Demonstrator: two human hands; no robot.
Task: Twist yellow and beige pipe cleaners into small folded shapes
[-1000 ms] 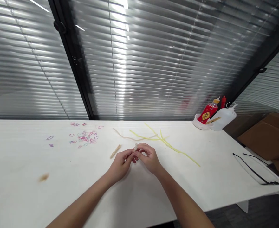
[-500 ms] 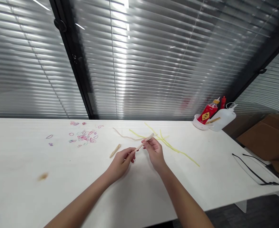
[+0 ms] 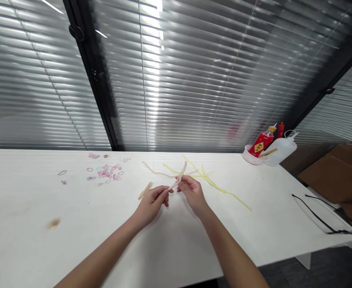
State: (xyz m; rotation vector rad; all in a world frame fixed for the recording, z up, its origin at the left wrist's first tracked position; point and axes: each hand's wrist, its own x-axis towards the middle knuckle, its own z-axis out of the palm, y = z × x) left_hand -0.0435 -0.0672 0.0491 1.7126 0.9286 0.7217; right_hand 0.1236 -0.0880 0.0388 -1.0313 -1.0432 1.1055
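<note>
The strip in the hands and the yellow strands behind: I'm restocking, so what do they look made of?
The beige strip, pinched by left hand and right hand, looks like fuzzy, matte pipe cleaner: it holds a bend. The yellow strands look alike, though too small to confirm.

A single head-worn camera looks forward and down over the white bench (image 3: 29, 224) from the person's side. It faces the window blinds (image 3: 194, 80) beyond. Both forearms enter from the bottom edge; the hands sit mid-frame, at arm's length.
</note>
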